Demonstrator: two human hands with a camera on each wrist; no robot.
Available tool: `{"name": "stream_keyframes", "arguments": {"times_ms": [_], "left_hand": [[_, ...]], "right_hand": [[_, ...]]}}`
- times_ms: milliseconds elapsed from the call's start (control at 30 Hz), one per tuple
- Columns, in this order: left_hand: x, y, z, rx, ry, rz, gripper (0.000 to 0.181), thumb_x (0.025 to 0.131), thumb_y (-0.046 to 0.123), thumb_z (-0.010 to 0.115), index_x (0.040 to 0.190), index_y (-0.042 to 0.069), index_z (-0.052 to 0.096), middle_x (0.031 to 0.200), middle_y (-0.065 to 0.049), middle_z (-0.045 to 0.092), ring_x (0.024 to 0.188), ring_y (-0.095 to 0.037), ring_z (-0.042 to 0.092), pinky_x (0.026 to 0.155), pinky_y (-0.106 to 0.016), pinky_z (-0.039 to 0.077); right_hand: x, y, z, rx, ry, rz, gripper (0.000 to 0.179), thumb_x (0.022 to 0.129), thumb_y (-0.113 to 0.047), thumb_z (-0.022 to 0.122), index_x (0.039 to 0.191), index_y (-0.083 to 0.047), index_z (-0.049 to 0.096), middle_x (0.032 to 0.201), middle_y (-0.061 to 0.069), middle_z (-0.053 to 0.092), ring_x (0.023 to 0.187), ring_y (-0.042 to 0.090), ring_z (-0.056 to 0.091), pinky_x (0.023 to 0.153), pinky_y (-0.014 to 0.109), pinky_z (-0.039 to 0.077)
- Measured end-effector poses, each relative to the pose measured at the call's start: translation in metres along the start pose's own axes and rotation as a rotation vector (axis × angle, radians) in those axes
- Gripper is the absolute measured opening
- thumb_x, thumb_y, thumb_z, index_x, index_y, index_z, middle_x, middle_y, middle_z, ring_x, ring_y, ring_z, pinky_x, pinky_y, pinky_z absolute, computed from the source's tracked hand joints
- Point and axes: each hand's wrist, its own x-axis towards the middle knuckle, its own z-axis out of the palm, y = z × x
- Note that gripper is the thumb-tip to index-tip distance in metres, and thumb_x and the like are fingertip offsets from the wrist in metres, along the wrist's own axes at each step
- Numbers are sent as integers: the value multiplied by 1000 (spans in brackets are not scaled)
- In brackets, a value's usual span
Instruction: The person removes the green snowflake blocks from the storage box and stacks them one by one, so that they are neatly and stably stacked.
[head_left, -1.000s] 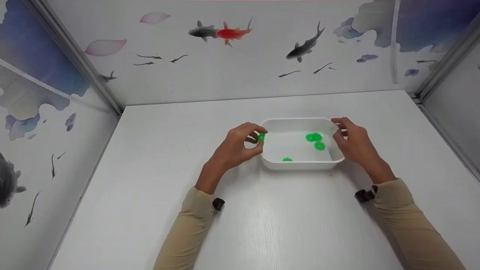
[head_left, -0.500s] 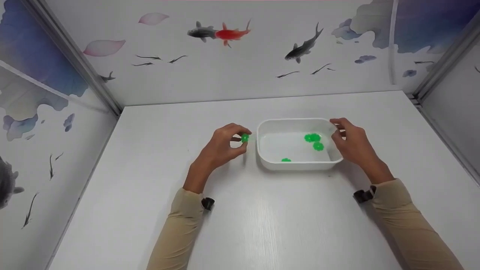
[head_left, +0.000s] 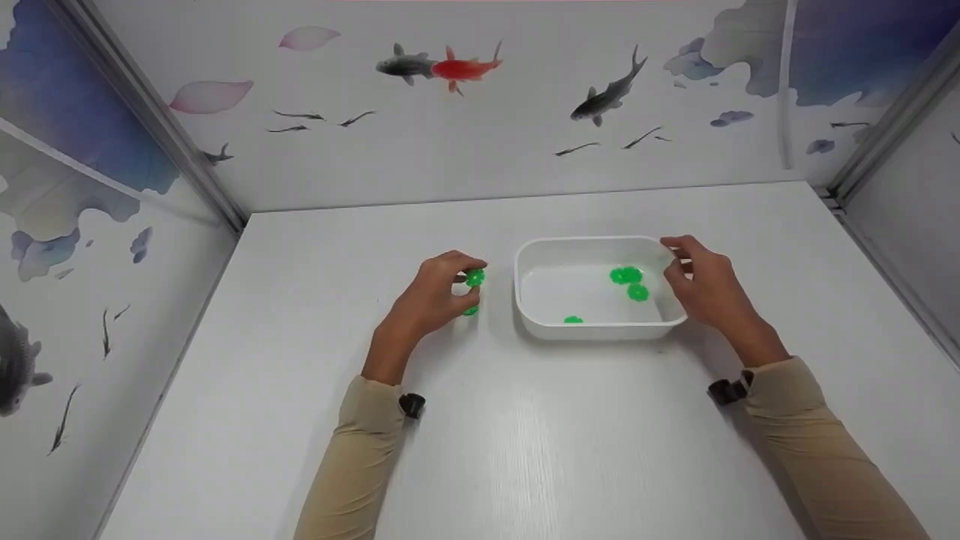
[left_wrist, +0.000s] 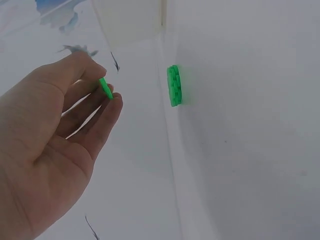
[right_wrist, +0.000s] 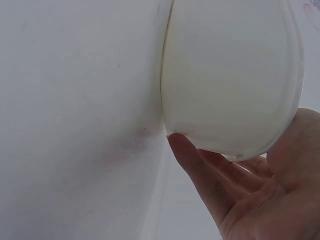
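Note:
Left of the white plastic box (head_left: pixel 600 331), my left hand (head_left: pixel 437 292) pinches a green flower-shaped disc (head_left: pixel 475 277) between thumb and fingertips, above the table. The left wrist view shows that disc (left_wrist: pixel 106 89) nearly edge-on. Apart from the hand, a small stack of green flower-shaped discs (left_wrist: pixel 174 86) sits on the table. In the head view my thumb partly covers the stack (head_left: pixel 471 310). My right hand (head_left: pixel 705 285) holds the box by its right end, with fingertips at the rim. The right wrist view has my thumb against the box's outer wall (right_wrist: pixel 230 75).
Inside the box lie several more green discs (head_left: pixel 637 292), most of them toward its right side, one by the front wall. The white table (head_left: pixel 510 435) is bordered by panels (head_left: pixel 487 150) printed with fish at the back and sides.
My left hand has moved left from the box's left rim, carrying the green disc. Another green piece now shows below it on the table. My right hand stays at the box.

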Motion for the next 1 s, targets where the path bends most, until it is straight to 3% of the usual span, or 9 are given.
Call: {"name": "stream_keyframes", "arguments": {"times_ms": [267, 600, 1000], "left_hand": [[-5, -6, 3, 78, -24, -32, 38, 98, 4, 76, 136, 1, 73, 133, -13, 71, 122, -29, 74, 106, -39, 61], [-15, -12, 1, 91, -24, -83, 40, 99, 9, 78, 138, 2, 72, 133, -15, 68, 122, -30, 73, 109, -40, 60], [-15, -14, -1, 158, -104, -78, 32, 99, 3, 77, 131, 4, 77, 133, -11, 75, 130, -30, 69, 114, -41, 56]], "right_hand": [[1, -1, 1, -8, 7, -1, 48, 111, -15, 47, 159, -7, 49, 151, 30, 60, 133, 50, 63, 112, 67, 52], [2, 0, 1, -5, -13, 25, 50, 111, -15, 47, 160, -7, 46, 153, 31, 57, 134, 49, 62, 112, 67, 52], [-1, -1, -1, -11, -16, 15, 50, 111, -17, 45, 160, -7, 46, 152, 31, 58, 135, 50, 62, 111, 68, 52]]}}
